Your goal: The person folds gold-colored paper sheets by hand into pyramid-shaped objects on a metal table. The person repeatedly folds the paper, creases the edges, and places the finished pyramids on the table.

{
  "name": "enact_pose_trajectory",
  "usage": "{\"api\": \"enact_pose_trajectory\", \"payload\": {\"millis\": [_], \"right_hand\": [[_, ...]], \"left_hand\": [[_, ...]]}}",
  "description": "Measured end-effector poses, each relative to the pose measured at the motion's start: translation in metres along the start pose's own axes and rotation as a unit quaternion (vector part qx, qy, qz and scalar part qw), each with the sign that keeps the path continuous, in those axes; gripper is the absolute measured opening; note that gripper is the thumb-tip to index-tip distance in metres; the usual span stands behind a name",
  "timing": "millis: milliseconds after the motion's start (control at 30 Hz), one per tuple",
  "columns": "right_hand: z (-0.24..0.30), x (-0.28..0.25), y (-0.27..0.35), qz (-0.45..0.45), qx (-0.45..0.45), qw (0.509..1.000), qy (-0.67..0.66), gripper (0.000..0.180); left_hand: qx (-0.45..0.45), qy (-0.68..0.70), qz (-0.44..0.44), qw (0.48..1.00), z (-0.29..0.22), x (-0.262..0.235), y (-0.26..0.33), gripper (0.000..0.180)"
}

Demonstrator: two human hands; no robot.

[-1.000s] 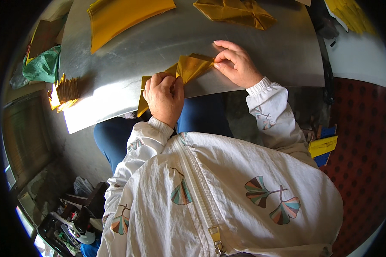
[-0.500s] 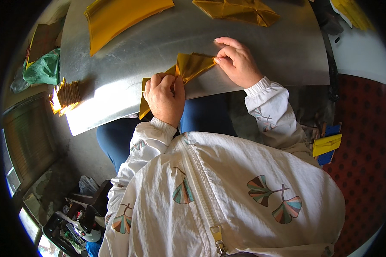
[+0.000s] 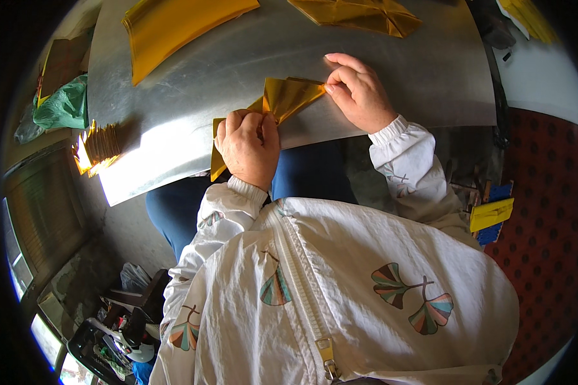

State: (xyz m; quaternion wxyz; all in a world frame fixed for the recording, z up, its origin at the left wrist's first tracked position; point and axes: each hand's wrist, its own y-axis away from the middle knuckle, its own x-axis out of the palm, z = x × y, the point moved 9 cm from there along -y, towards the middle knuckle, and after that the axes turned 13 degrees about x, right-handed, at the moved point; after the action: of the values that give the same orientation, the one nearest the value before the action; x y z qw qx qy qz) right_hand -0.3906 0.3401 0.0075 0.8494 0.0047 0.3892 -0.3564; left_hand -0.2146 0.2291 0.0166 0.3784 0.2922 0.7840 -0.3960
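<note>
A folded piece of gold foil paper lies at the near edge of the metal table, spread like a bow with a narrow middle. My left hand is closed on that middle, its fingers pressed down over the folds. At the paper's right tip, my right hand pinches the corner between thumb and a bent finger, another finger stretched out beyond. The paper's left wing shows past my left knuckles and hangs over the table edge. What lies under my left fingers is hidden.
A stack of gold paper sheets rests at the far left of the metal table, with folded gold pieces at the far right. Upright folded pieces crowd the left edge, near a green plastic bag. A yellow object sits at the right.
Both hands keep their grip on the folded gold paper. The view has shifted only slightly, and little else differs.
</note>
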Motion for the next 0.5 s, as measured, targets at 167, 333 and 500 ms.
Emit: {"api": "enact_pose_trajectory", "payload": {"millis": [167,333,500], "right_hand": [[0.0005,0.0007,0.0008,-0.011,0.005,1.0,0.022,0.012],[0.0003,0.0007,0.0002,0.004,0.008,1.0,0.011,0.009],[0.0009,-0.0011,0.0011,0.006,0.007,1.0,0.009,0.01]], "left_hand": [[0.029,-0.018,-0.018,0.999,-0.0057,-0.0049,-0.0027,0.014],[0.021,-0.021,-0.012,0.999,-0.0052,-0.0045,-0.0037,0.014],[-0.005,-0.007,-0.006,1.0,-0.0003,-0.0011,-0.0026,0.014]]}}
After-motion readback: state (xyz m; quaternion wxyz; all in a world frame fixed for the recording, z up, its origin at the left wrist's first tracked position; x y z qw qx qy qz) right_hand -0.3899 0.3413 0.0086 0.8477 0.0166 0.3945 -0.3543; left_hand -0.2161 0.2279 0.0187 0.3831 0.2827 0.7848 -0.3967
